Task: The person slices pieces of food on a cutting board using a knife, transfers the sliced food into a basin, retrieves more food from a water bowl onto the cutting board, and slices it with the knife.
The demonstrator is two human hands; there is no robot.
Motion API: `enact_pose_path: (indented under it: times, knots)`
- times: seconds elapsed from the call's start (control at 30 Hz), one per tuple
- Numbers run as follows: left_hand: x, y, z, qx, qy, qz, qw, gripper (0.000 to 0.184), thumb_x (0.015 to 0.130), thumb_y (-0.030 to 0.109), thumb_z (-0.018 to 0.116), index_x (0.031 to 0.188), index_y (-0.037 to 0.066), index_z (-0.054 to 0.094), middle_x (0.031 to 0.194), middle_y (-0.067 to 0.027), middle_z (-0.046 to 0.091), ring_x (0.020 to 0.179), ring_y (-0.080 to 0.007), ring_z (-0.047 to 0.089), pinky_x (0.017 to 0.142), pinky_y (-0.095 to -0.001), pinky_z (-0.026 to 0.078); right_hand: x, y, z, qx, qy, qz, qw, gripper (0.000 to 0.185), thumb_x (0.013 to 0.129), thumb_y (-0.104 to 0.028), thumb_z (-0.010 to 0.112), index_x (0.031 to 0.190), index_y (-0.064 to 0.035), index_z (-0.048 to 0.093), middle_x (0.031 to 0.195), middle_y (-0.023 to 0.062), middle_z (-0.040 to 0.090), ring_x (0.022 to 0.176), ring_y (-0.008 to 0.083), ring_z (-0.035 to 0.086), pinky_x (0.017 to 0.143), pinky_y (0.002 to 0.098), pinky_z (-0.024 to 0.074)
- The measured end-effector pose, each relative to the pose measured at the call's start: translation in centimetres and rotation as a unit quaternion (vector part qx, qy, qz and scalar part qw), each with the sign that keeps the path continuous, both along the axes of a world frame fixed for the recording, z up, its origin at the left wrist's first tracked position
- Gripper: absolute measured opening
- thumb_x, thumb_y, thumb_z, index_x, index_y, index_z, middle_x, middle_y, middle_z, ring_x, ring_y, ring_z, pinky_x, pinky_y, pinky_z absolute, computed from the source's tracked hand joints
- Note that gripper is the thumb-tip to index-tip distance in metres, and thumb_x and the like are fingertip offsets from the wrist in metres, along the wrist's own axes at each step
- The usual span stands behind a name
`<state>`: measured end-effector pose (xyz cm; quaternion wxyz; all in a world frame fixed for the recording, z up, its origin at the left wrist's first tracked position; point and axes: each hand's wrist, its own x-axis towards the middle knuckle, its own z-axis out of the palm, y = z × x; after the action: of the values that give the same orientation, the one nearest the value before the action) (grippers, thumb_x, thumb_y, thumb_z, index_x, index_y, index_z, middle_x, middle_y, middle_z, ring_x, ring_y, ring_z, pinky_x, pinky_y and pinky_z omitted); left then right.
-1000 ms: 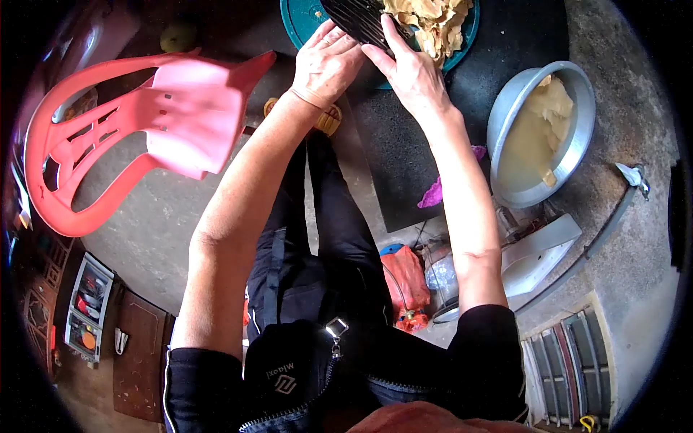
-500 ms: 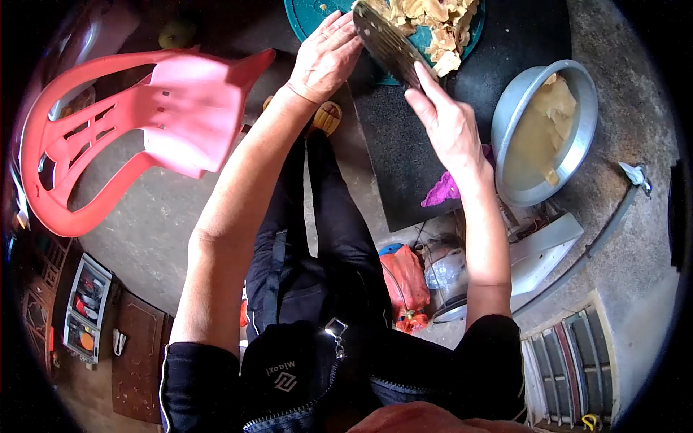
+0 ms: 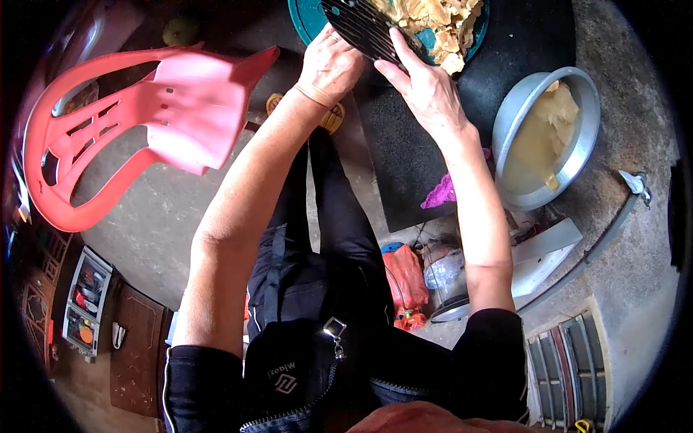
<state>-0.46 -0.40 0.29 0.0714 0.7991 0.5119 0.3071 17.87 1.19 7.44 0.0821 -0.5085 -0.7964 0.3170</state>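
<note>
My right hand point(image 3: 426, 90) grips a broad dark cleaver point(image 3: 368, 29). Its blade is ridged, with a small hole near the far corner, and tilts above the near rim of a round teal board point(image 3: 307, 22). My left hand point(image 3: 332, 65) is at the board's near left edge, right against the blade. Its fingers curl together, and the blade hides their tips, so whatever they hold does not show. Torn-looking yellowish food pieces point(image 3: 444, 25) are heaped on the board, beyond the blade.
A metal basin point(image 3: 502, 137) on the right holds cloudy liquid and a pale yellowish piece. The board rests on a dark table point(image 3: 404, 151) with a purple cloth point(image 3: 440, 191) at its edge. A pink plastic chair point(image 3: 195, 108) is at the left. A hose point(image 3: 606, 238) lies at the right.
The cleaver has shifted left and turned, its ridged face now showing black. My right hand has moved left and up with it. My left hand stays close by, its fingers now more hidden.
</note>
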Motion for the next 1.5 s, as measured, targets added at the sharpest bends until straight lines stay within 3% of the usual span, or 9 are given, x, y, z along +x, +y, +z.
enact_pose_path:
  times: [0.43,0.5,0.63,0.77,1.03,1.2,1.3,1.37,1.5]
  knots:
    - [0.7,0.6,0.6,-0.003,-0.013,0.021,1.000,0.022,0.075,0.010,0.067,0.097,0.007,0.067,0.106,-0.0095,0.067,0.109,-0.0245,0.062,0.108,-0.0421,0.038,-2.3,4.7,0.2,-0.025,-0.036,-0.043,0.998,0.052,0.096,-0.040,0.055,0.136,-0.0075,0.050,0.092,0.0318,0.063,0.100,0.0403,0.063,0.076,0.0413,0.0522]
    - [0.6,0.8,1.0,-0.003,-0.037,0.039,0.999,0.022,0.077,0.008,0.069,0.099,0.006,0.069,0.107,-0.0115,0.067,0.107,-0.0261,0.063,0.103,-0.0407,0.043,-2.0,5.0,-0.7,0.053,0.019,-0.022,0.998,0.044,0.097,-0.042,0.052,0.116,-0.0025,0.058,0.057,0.0130,0.056,0.053,0.0285,0.059,0.051,0.0407,0.0494]
    - [1.2,0.7,1.9,-0.058,-0.224,0.120,0.965,0.031,0.076,-0.001,0.068,0.107,0.004,0.067,0.120,-0.0109,0.063,0.112,-0.0281,0.061,0.098,-0.0367,0.048,-0.7,1.9,1.7,-0.113,0.031,-0.090,0.989,0.067,0.098,-0.053,0.043,0.137,0.0010,0.047,0.079,0.0264,0.067,0.079,0.0336,0.071,0.069,0.0414,0.0554]
    - [0.5,1.2,1.9,-0.012,-0.184,0.060,0.981,0.033,0.073,-0.001,0.068,0.106,0.004,0.067,0.116,-0.0102,0.063,0.109,-0.0284,0.060,0.096,-0.0357,0.049,-0.8,-1.1,5.2,-0.254,0.033,-0.148,0.955,0.067,0.099,-0.050,0.044,0.139,0.0039,0.042,0.083,0.0292,0.067,0.085,0.0369,0.070,0.071,0.0428,0.0540]
    - [0.4,1.2,0.8,0.015,-0.113,0.034,0.993,0.032,0.070,0.003,0.066,0.101,0.008,0.068,0.110,-0.0064,0.064,0.107,-0.0256,0.060,0.096,-0.0338,0.048,-0.5,-3.7,1.3,-0.107,0.055,-0.119,0.986,0.061,0.098,-0.041,0.051,0.139,0.0045,0.041,0.075,0.0301,0.065,0.077,0.0421,0.069,0.064,0.0444,0.0560]
    - [0.8,1.4,1.1,0.004,-0.095,0.052,0.994,0.029,0.071,0.004,0.066,0.100,0.007,0.068,0.108,-0.0070,0.066,0.108,-0.0246,0.062,0.097,-0.0334,0.049,-1.9,0.1,-0.4,-0.003,0.094,-0.096,0.991,0.064,0.097,-0.044,0.052,0.138,0.0037,0.043,0.059,0.0254,0.061,0.055,0.0336,0.068,0.043,0.0408,0.0500]
    - [0.8,1.3,0.9,0.003,-0.092,0.059,0.994,0.027,0.076,0.004,0.066,0.102,0.006,0.068,0.109,-0.0074,0.066,0.106,-0.0252,0.062,0.095,-0.0338,0.049,-0.6,1.7,-0.7,-0.092,0.051,-0.106,0.989,0.073,0.096,-0.059,0.045,0.141,-0.0019,0.044,0.045,0.0010,0.047,0.038,0.0107,0.048,0.035,0.0264,0.0387]
    - [0.9,1.6,0.4,0.024,-0.106,0.059,0.992,0.025,0.078,0.004,0.065,0.103,0.007,0.068,0.109,-0.0072,0.066,0.105,-0.0254,0.062,0.094,-0.0338,0.049,0.9,2.8,0.4,-0.231,0.185,-0.229,0.927,0.065,0.091,-0.065,0.048,0.101,-0.0030,0.067,0.051,-0.0043,0.045,0.042,0.0040,0.043,0.038,0.0199,0.0350]
    - [0.9,1.7,0.7,0.019,-0.119,0.061,0.991,0.027,0.081,0.002,0.064,0.106,0.010,0.067,0.112,-0.0073,0.065,0.105,-0.0263,0.063,0.092,-0.0352,0.050,1.6,2.8,3.0,-0.253,0.225,-0.307,0.889,0.051,0.095,-0.052,0.054,0.076,-0.0048,0.055,0.055,0.0011,0.049,0.041,0.0075,0.042,0.039,0.0217,0.0328]
